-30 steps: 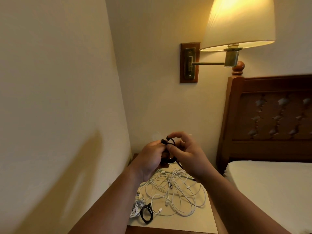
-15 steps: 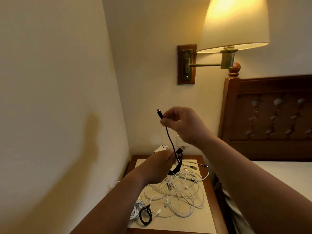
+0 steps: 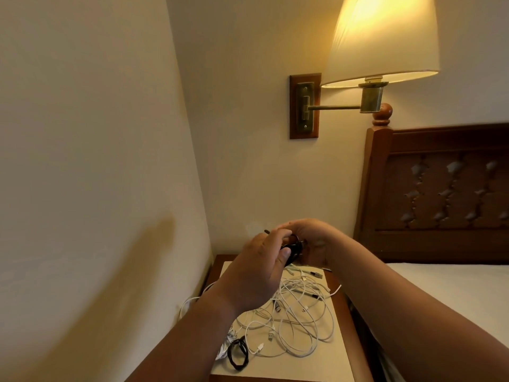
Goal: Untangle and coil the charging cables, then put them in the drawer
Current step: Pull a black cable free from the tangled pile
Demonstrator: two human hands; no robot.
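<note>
Both hands gripped a thin black cable [image 3: 293, 248], bunched into loops above the nightstand [image 3: 308, 368]: left hand [image 3: 263, 264] curled round it, right hand [image 3: 312, 241] pinching from the far side. Light and floppy, it would likely spring open; holding across the gathered loops seemed safest.

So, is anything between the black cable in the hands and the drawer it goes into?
Cannot tell, as no drawer is in view. The left hand and right hand hold the black cable above the nightstand, whose top carries a tangle of white cables.
</note>
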